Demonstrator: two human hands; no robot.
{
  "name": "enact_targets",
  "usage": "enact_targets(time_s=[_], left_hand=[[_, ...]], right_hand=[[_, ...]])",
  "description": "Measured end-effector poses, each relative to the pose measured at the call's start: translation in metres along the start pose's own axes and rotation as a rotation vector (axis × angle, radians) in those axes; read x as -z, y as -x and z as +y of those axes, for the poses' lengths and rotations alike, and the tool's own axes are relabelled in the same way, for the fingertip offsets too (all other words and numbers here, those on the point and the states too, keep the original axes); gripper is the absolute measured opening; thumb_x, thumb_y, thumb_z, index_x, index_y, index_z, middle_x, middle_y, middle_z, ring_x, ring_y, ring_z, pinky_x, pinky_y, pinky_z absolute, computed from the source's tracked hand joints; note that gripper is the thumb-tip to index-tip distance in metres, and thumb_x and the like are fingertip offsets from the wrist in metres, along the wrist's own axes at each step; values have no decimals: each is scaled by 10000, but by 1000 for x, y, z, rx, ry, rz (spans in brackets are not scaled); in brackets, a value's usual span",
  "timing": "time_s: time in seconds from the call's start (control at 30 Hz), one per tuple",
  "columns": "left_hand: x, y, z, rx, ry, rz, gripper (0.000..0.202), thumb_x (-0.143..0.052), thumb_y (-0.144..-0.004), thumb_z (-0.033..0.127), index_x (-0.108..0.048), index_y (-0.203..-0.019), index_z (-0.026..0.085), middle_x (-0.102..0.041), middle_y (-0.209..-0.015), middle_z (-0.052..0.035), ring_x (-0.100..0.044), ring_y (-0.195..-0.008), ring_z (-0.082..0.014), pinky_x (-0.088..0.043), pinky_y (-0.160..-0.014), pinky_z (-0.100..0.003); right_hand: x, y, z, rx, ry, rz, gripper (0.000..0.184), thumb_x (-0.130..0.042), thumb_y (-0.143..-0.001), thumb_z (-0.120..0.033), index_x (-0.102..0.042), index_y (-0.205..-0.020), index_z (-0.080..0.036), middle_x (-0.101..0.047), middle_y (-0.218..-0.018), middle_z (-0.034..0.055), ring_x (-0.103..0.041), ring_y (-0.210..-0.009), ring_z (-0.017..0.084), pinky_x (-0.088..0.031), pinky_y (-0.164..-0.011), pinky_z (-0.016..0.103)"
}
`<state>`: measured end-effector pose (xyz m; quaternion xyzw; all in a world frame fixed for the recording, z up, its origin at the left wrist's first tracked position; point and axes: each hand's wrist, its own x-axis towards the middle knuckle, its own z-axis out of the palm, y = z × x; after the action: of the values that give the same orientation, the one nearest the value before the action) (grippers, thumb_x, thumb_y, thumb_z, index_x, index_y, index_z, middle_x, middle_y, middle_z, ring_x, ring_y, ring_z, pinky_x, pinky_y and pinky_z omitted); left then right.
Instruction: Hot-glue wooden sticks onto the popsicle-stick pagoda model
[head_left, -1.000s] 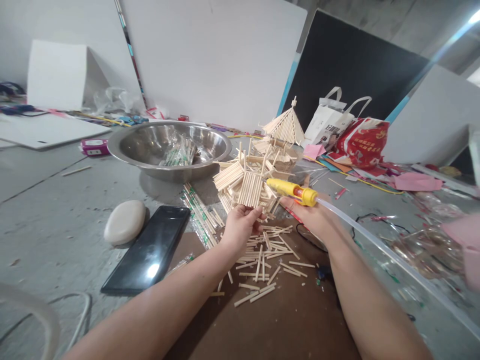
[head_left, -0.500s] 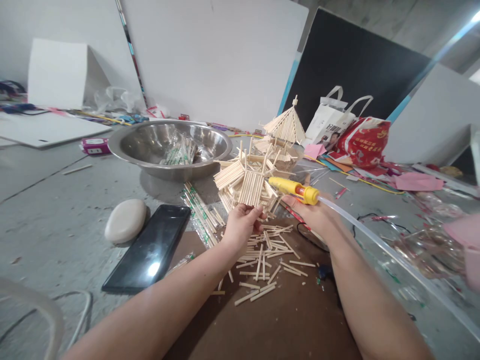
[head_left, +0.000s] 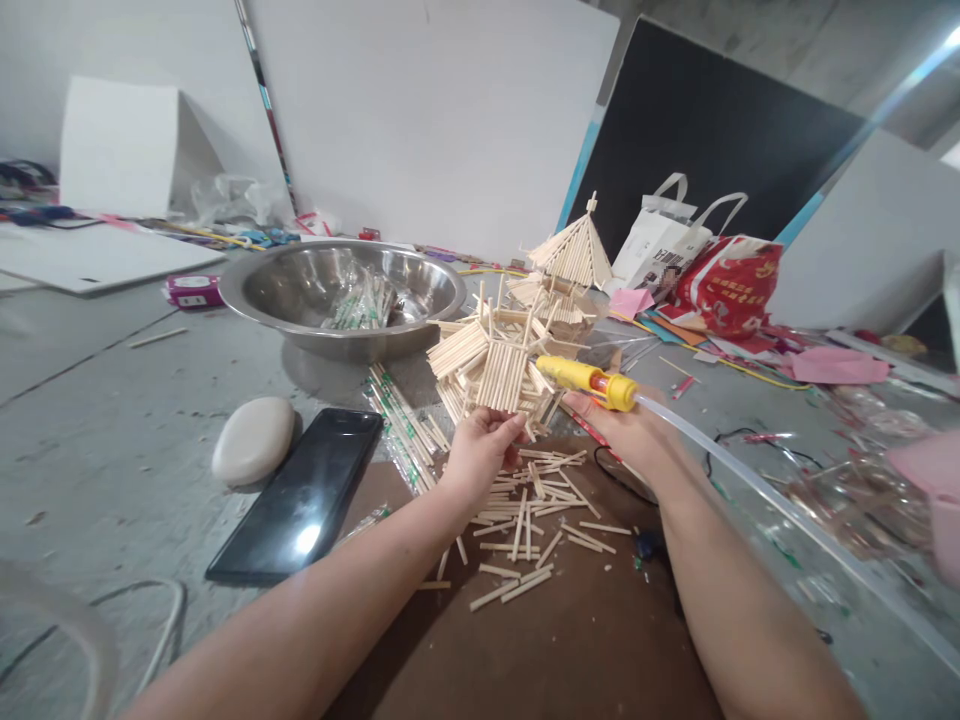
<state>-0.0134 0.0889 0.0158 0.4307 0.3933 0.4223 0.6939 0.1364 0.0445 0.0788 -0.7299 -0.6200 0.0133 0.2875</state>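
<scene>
Fingers (head_left: 511,430) of the left hand (head_left: 480,462) are pinched together on the lower edge of a slatted panel of the stick model (head_left: 501,374), which stands near the middle of the view. The right hand (head_left: 626,432) is curled round a yellow glue gun (head_left: 574,373), its fingers mostly hidden; the gun lies at three o'clock from the model, nozzle at the panel's right edge. A long translucent glue stick (head_left: 757,478) trails from its back toward four o'clock.

Clocked from the model, a pointed stick roof (head_left: 574,252) rises at one, and a red bag (head_left: 726,285) sits farther off between two and three. Loose cut sticks (head_left: 521,535) lie between five and six on a brown board (head_left: 555,655). Wrapped sticks (head_left: 401,425) and, beyond them, a black phone (head_left: 296,495) are at eight; a steel basin (head_left: 262,310) is at ten.
</scene>
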Motion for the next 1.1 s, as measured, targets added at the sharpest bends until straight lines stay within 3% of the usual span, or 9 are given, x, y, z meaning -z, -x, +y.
enact_targets(time_s=[0.93,1.1], left_hand=[[2,-2,0,-6,-17,-8,197,-602,-630,259,-455,-680,137,-575,-541,-4,-434,-329,-42,-340,-343,-174],[1,7,-1,1,-88,-55,168,-570,-656,276,-456,-678,154,-510,-472,36,-373,-305,-37,-259,-313,-164]], right_hand=[[0,1,0,23,57,60,415,-419,-678,-579,-596,-774,-215,-632,-670,36,-575,-606,189,-395,-502,279],[6,-1,5,-26,86,107,405,-418,-671,-590,-590,-749,-231,-635,-680,29,-575,-640,196,-393,-520,278]])
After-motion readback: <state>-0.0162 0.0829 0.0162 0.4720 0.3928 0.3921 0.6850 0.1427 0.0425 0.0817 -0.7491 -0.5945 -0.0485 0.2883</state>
